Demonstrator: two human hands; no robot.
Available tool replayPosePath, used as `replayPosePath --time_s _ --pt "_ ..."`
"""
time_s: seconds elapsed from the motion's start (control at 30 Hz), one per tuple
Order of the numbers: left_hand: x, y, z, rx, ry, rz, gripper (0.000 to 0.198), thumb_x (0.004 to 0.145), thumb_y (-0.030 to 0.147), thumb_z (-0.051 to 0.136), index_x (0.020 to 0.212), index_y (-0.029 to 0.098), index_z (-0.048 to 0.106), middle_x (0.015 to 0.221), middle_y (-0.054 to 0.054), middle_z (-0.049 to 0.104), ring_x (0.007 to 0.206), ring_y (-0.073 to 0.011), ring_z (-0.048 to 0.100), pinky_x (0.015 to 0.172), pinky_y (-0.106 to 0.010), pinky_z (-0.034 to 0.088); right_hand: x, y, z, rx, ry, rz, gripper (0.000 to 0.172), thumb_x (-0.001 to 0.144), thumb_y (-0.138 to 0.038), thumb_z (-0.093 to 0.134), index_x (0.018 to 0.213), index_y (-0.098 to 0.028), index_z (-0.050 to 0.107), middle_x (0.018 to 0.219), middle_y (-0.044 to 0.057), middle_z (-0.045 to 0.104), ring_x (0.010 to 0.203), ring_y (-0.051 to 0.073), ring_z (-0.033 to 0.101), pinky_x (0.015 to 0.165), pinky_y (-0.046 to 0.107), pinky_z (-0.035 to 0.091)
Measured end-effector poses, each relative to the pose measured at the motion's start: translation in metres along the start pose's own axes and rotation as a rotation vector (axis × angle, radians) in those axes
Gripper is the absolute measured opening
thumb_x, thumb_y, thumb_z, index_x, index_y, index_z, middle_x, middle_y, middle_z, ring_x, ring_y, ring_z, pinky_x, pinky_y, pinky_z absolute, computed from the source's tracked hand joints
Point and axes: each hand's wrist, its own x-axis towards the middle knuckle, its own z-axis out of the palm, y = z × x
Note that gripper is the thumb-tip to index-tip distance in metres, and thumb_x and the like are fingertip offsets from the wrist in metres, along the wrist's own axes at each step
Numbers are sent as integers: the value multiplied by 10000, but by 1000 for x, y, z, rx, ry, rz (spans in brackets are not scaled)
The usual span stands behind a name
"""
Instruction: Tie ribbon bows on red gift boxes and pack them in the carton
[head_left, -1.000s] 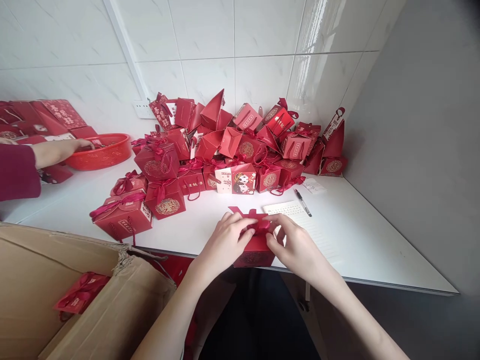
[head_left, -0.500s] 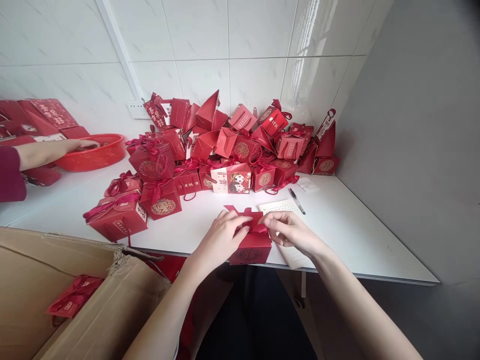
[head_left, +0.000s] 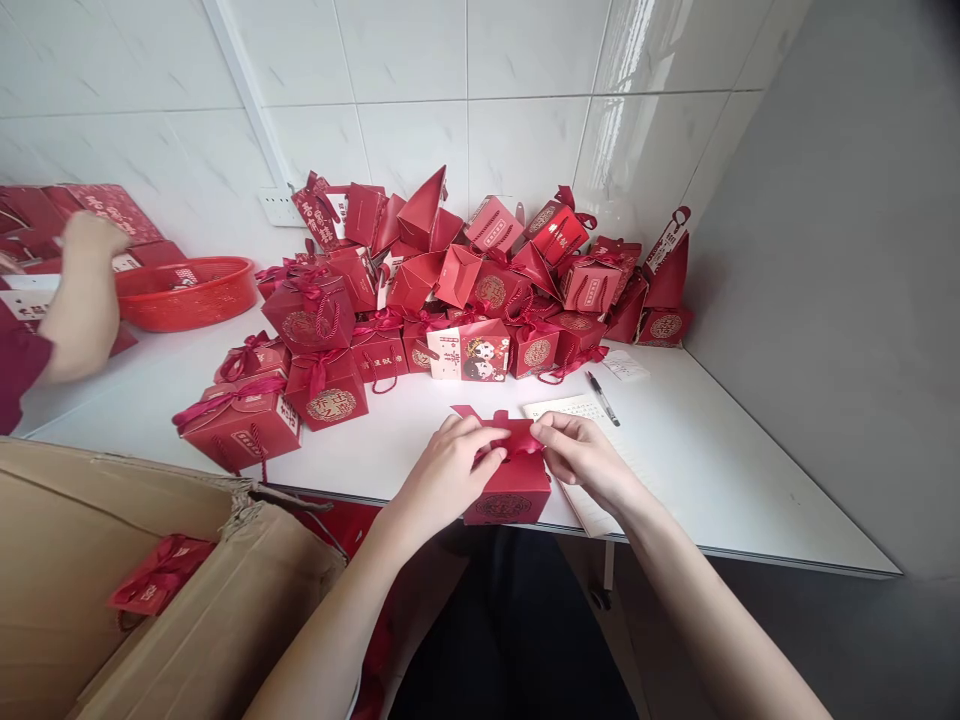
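A red gift box with a dark round pattern on its front stands at the table's near edge. Across its top runs a shiny red ribbon. My left hand lies over the left of the box top, thumb and forefinger closed about the ribbon. At the right of the lid, my right hand pinches the ribbon between thumb and fingertips. Part of the ribbon is hidden by my fingers. Beneath my right hand lies an open notebook with writing on it.
Many red gift boxes are piled along the tiled wall. A pen rests by the notebook. At left, another person's arm is beside a red plastic basin. A cardboard carton holding a red box stands front left.
My right hand has shifted slightly on the ribbon, near the lid. The other person's hand has left the basin and moved up and left. The whole view has shifted a little.
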Motion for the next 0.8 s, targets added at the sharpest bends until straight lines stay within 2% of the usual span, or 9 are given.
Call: replayPosePath --time_s 0.1,0.17,0.23,0.27,0.33,0.4,0.5,0.6,0.8 --pt "-2 -2 4 -71 72 12 282 867 229 489 1124 231 604 856 -23 589 918 -191 526 850 -334 449 -6 -3 0 -99 82 -27 345 692 -477 660 810 -181 527 556 -76 459 374 35 258 385 203 153" --pt "-4 -4 7 -137 203 4 301 848 251 517 1144 226 564 902 -25 575 910 -176 532 844 -312 444 -12 -4 -1 -219 147 -38 344 740 -507 596 842 -185 526 579 -67 440 412 54 277 403 211 187" --pt "-7 -6 8 -189 375 -99 256 833 316 531 1064 206 550 924 -31 562 876 -170 541 792 -290 444 -19 -6 -2 -350 219 -28 363 804 -552 494 761 -192 501 558 -62 395 455 80 304 439 223 232" --pt "-10 -6 8 -203 418 -189 212 834 360 519 973 201 546 881 -24 560 819 -166 544 740 -280 439 -21 -6 -2 -414 241 -16 401 827 -573 446 701 -193 478 555 -53 387 481 92 326 464 231 257" --pt "-14 -6 5 -202 362 -376 264 850 445 459 741 206 486 689 12 518 655 -154 509 625 -263 395 -25 -7 -2 -527 246 17 481 847 -604 387 598 -194 420 559 -31 395 536 113 367 510 245 287" --pt "-18 -5 3 -208 207 -473 405 861 509 394 592 208 367 540 36 408 540 -140 423 552 -254 323 -25 -6 0 -582 224 39 510 836 -619 393 550 -197 372 549 -27 379 548 120 360 520 250 284" --pt "-22 -5 3 -309 102 -468 454 850 536 394 557 204 292 517 39 329 522 -128 350 528 -248 272 -21 -3 3 -513 172 27 493 810 -605 438 538 -204 346 521 -46 315 504 101 290 482 243 242" --pt "-23 -8 7 -480 89 -422 413 832 507 451 586 199 327 567 42 331 553 -116 347 530 -233 273 -17 2 6 -318 111 25 455 768 -591 478 546 -209 366 489 -67 280 446 77 215 428 232 176" --pt "-22 -18 15 -752 77 -384 378 802 479 513 608 179 388 609 44 342 563 -91 329 532 -215 290 -15 11 4 -33 91 110 479 669 -597 582 539 -220 316 479 -97 206 424 49 116 398 213 89"
